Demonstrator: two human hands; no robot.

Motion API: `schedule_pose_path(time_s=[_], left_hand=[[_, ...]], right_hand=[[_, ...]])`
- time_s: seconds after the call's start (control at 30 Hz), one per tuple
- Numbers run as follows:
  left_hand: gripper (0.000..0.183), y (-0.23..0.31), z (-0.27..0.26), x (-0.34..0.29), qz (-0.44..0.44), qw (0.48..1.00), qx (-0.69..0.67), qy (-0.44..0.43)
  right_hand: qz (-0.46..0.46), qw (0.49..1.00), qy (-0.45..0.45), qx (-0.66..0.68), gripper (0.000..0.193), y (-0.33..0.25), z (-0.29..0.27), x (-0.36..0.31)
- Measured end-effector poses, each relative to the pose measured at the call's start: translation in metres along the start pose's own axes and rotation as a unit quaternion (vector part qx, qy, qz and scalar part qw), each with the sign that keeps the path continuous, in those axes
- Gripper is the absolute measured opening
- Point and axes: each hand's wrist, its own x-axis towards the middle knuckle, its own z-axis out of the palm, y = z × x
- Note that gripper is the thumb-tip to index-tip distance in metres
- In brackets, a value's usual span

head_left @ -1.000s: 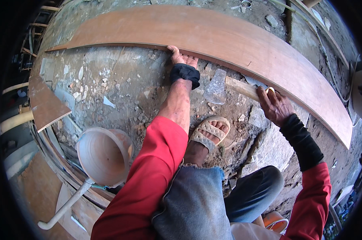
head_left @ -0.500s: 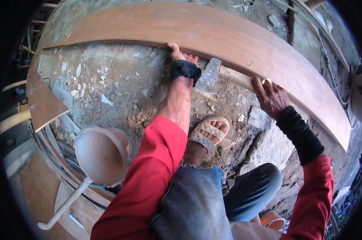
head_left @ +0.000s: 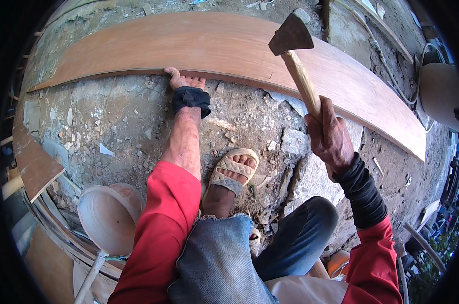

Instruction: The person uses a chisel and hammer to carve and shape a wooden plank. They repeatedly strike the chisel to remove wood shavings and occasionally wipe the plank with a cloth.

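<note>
A long, thin reddish-brown wooden board (head_left: 204, 45) lies across the far side of the ground, its near edge toward me. My left hand (head_left: 188, 83) grips that edge near its middle, thumb at the top and fingers going underneath, partly hidden. In my right hand (head_left: 332, 139) is a hatchet (head_left: 304, 83), the fist closed round the lower part of its pale wooden handle. The dark wedge-shaped head is up and away from me, and in the picture it overlaps the board. Whether the head touches the board is hard to judge, but it appears raised above it.
A whitish bucket (head_left: 110, 218) lies tilted at the left, beside a smaller brown board piece (head_left: 36, 159) and curved wooden strips. My sandalled foot (head_left: 234, 172) stands on rubble-strewn ground before the board. A flat stone slab (head_left: 318, 185) lies to its right; a pale rounded container (head_left: 440, 96) stands far right.
My right hand has lifted the hatchet from beside the board's near edge, swinging its head upward. My left hand stays on the board's edge. The whole view has shifted somewhat to the right.
</note>
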Motion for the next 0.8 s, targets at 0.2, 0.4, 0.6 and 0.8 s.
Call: schedule_pose_path(time_s=[0.2,0.4,0.6,0.8], left_hand=[[0.108,-0.001,-0.003,-0.004,0.020,0.999,0.014,-0.043],[0.126,-0.001,0.003,-0.003,0.012,1.000,0.009,-0.007],[0.123,0.000,-0.005,-0.003,0.012,0.998,0.033,-0.051],[0.117,-0.001,0.000,-0.002,0.003,1.000,0.000,0.020]], right_hand=[[-0.025,0.997,0.078,0.001,0.038,-0.004,-0.004,-0.012],[0.009,0.998,-0.018,-0.064,0.031,0.028,0.012,0.003],[0.057,0.988,0.121,0.075,0.031,-0.010,-0.017,-0.017],[0.020,1.000,-0.018,-0.015,0.032,0.017,0.028,-0.008]])
